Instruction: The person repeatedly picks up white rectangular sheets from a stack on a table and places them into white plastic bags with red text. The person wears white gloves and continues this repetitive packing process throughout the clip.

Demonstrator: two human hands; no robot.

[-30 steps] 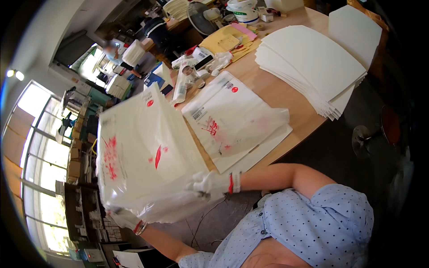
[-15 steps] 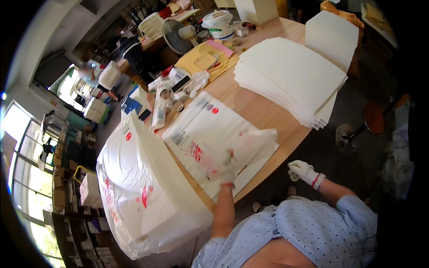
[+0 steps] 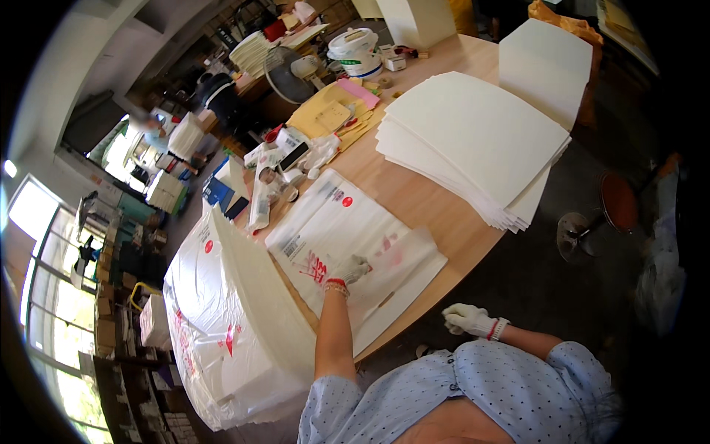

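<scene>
My left hand (image 3: 350,271), in a white glove, rests on a flat translucent plastic bag (image 3: 314,214) with red and black print. Its fingers are curled against the film; whether they pinch it is hidden. Under the bag, a white sheet (image 3: 399,305) shows along the table's near edge. My right hand (image 3: 467,320), also gloved, hangs off the table in front of my body, its fingers curled closed with nothing visible in them. Left of the bag stands a bulky stack of white sheets in a printed clear plastic bag (image 3: 229,318).
A fanned pile of white sheets (image 3: 473,133) covers the table's right part. Farther back lie yellow papers (image 3: 322,115), a phone (image 3: 294,155), tape rolls, a white bucket (image 3: 355,53) and a fan (image 3: 290,74). A round stool (image 3: 618,201) stands right. Other people are in the background.
My left hand has moved left across the bag, and the bag's lifted right part now lies flatter. The right hand sits lower and further left in view. The view has shifted slightly.
</scene>
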